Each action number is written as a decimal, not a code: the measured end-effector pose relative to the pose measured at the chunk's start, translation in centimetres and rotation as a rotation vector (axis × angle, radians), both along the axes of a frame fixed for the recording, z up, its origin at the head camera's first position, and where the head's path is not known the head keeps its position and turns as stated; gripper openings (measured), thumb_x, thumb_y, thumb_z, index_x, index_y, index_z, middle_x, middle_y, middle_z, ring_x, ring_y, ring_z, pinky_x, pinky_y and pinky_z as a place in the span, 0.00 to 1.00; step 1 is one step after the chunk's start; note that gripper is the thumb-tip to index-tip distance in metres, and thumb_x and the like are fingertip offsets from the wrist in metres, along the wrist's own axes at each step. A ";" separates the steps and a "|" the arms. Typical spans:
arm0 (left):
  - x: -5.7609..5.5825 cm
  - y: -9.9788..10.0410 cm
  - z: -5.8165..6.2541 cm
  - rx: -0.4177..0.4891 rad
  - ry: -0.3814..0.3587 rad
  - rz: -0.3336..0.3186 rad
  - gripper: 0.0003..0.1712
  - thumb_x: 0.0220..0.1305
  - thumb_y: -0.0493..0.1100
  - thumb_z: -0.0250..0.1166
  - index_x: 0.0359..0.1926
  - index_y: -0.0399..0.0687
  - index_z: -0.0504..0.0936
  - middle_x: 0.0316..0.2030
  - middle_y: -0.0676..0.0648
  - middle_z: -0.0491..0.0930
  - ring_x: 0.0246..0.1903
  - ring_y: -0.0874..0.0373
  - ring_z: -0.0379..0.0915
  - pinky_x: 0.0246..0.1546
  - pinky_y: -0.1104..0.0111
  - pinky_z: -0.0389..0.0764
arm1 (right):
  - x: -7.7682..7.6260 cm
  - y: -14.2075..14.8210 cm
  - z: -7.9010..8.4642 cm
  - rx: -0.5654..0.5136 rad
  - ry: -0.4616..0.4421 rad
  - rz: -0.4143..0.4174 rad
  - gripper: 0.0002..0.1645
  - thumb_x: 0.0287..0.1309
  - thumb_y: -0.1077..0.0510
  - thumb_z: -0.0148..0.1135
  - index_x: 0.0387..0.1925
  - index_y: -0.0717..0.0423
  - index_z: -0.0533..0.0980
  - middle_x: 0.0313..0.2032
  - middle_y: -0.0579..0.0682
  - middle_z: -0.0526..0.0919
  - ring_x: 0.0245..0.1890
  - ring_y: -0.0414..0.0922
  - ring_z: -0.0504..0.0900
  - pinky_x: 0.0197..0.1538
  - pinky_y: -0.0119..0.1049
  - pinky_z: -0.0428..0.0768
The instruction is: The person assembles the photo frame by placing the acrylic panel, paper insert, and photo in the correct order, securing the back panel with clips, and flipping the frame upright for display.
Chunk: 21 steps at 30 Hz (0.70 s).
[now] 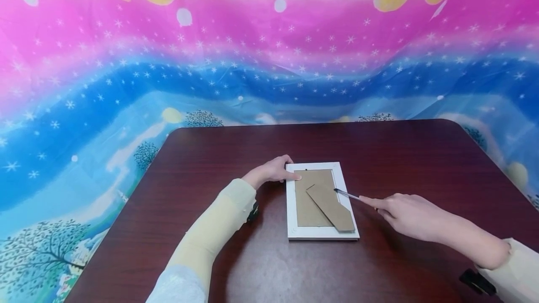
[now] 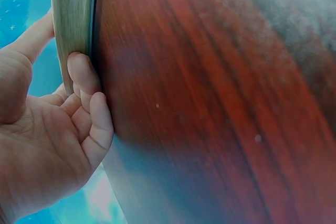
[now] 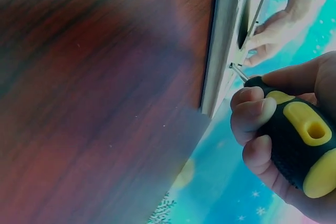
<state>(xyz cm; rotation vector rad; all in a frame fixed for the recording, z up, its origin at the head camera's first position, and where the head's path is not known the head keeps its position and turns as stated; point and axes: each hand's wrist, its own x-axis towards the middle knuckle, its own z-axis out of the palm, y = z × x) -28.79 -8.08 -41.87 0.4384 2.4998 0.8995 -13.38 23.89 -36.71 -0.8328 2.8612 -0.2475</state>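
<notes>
A white picture frame (image 1: 292, 209) lies face down on the table, showing its brown backing board (image 1: 307, 215) and a slanted easel stand (image 1: 333, 208). At its upper left corner my left hand (image 1: 271, 170) grips the border, thumb on top and the other fingers bent against the side edge (image 2: 76, 19). On the right, my right hand (image 1: 410, 214) holds a screwdriver (image 3: 294, 129) by its black and yellow handle, index finger stretched along it. The metal tip meets the inner right edge of the frame's back, beside the board.
Under the frame is a dark red-brown wooden table (image 1: 210, 153) with rounded far corners. A pink and blue patterned cloth (image 1: 269, 74) hangs behind and beside it. Black straps (image 1: 477, 282) show at the wrists.
</notes>
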 end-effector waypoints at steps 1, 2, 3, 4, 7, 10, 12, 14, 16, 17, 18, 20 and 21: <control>0.0 0.0 0.0 0.000 0.000 0.000 0.27 0.61 0.52 0.69 0.52 0.43 0.69 0.41 0.46 0.73 0.28 0.54 0.73 0.31 0.66 0.75 | 0.0 -0.1 0.1 0.006 0.015 0.012 0.30 0.63 0.63 0.57 0.66 0.42 0.71 0.12 0.35 0.61 0.15 0.34 0.58 0.19 0.32 0.59; 0.0 0.0 0.0 0.002 -0.003 0.000 0.27 0.61 0.52 0.69 0.52 0.43 0.69 0.41 0.46 0.73 0.28 0.54 0.73 0.31 0.66 0.75 | -0.1 -0.2 0.1 0.011 0.028 0.025 0.30 0.62 0.63 0.57 0.66 0.43 0.72 0.12 0.36 0.60 0.14 0.34 0.57 0.18 0.31 0.59; 0.0 0.0 -0.1 0.004 -0.004 0.000 0.27 0.61 0.52 0.69 0.52 0.43 0.69 0.41 0.45 0.73 0.28 0.54 0.73 0.32 0.66 0.75 | -0.1 -0.2 0.2 0.017 0.043 0.040 0.30 0.61 0.64 0.57 0.65 0.45 0.72 0.11 0.36 0.60 0.13 0.34 0.55 0.18 0.31 0.58; 0.0 0.0 -0.1 0.002 -0.003 -0.001 0.27 0.61 0.52 0.69 0.52 0.43 0.69 0.42 0.46 0.72 0.29 0.54 0.73 0.32 0.66 0.75 | -0.1 -0.3 0.2 0.025 0.057 0.056 0.30 0.61 0.64 0.58 0.65 0.46 0.73 0.11 0.35 0.59 0.12 0.34 0.54 0.17 0.31 0.57; 0.1 0.0 -0.1 -0.001 -0.008 0.000 0.27 0.61 0.53 0.69 0.52 0.44 0.69 0.42 0.46 0.72 0.30 0.55 0.73 0.32 0.67 0.76 | 0.0 -0.5 0.2 0.046 0.087 0.099 0.29 0.60 0.66 0.57 0.63 0.51 0.74 0.10 0.36 0.58 0.11 0.34 0.50 0.16 0.30 0.53; 0.3 0.1 0.0 0.000 -0.011 0.002 0.27 0.60 0.53 0.70 0.52 0.44 0.69 0.42 0.46 0.72 0.30 0.55 0.72 0.32 0.67 0.75 | 0.2 -0.7 0.2 0.064 0.100 0.121 0.28 0.59 0.67 0.57 0.63 0.54 0.74 0.10 0.36 0.57 0.11 0.34 0.49 0.16 0.30 0.52; 0.4 0.1 0.1 -0.001 -0.012 0.003 0.27 0.60 0.53 0.70 0.52 0.43 0.69 0.42 0.46 0.72 0.30 0.55 0.72 0.32 0.67 0.75 | 0.2 -0.7 0.3 0.071 0.114 0.124 0.28 0.58 0.67 0.58 0.62 0.54 0.74 0.10 0.36 0.57 0.12 0.34 0.49 0.16 0.30 0.51; 0.4 0.1 0.1 0.000 -0.011 0.005 0.27 0.60 0.53 0.70 0.52 0.43 0.69 0.42 0.46 0.72 0.29 0.54 0.72 0.32 0.66 0.75 | 0.1 -0.7 0.3 0.070 0.128 0.117 0.28 0.59 0.66 0.59 0.62 0.52 0.75 0.10 0.36 0.57 0.12 0.34 0.49 0.16 0.29 0.52; 0.3 0.1 0.1 0.002 -0.009 0.006 0.27 0.61 0.52 0.70 0.52 0.43 0.69 0.42 0.46 0.72 0.29 0.54 0.72 0.32 0.66 0.75 | -0.1 -0.5 0.4 0.064 0.138 0.104 0.28 0.60 0.65 0.59 0.62 0.49 0.75 0.10 0.35 0.56 0.12 0.34 0.49 0.16 0.29 0.53; 0.3 0.1 0.1 0.003 -0.006 0.007 0.27 0.61 0.52 0.70 0.52 0.43 0.69 0.41 0.46 0.72 0.29 0.54 0.72 0.31 0.66 0.75 | -0.2 -0.4 0.4 0.058 0.139 0.100 0.28 0.60 0.64 0.60 0.63 0.47 0.75 0.10 0.35 0.56 0.13 0.34 0.49 0.17 0.29 0.53; 0.2 0.0 0.0 0.005 -0.005 0.007 0.27 0.61 0.52 0.70 0.52 0.43 0.69 0.41 0.46 0.72 0.29 0.54 0.72 0.31 0.66 0.75 | -0.3 -0.3 0.4 0.051 0.140 0.096 0.28 0.60 0.64 0.60 0.63 0.46 0.74 0.10 0.35 0.56 0.12 0.34 0.49 0.17 0.30 0.53; 0.2 0.0 0.0 0.009 -0.003 0.006 0.27 0.61 0.52 0.70 0.52 0.43 0.69 0.41 0.46 0.72 0.28 0.55 0.72 0.31 0.67 0.75 | -0.5 -0.1 0.4 0.040 0.130 0.084 0.29 0.61 0.62 0.60 0.64 0.43 0.73 0.11 0.34 0.57 0.13 0.33 0.50 0.17 0.30 0.54; 0.1 -0.1 0.0 0.009 0.000 0.004 0.27 0.61 0.52 0.69 0.52 0.43 0.69 0.41 0.45 0.72 0.28 0.55 0.72 0.31 0.67 0.75 | -0.6 0.0 0.4 0.033 0.126 0.081 0.29 0.62 0.62 0.60 0.64 0.43 0.73 0.11 0.34 0.57 0.13 0.33 0.51 0.17 0.30 0.55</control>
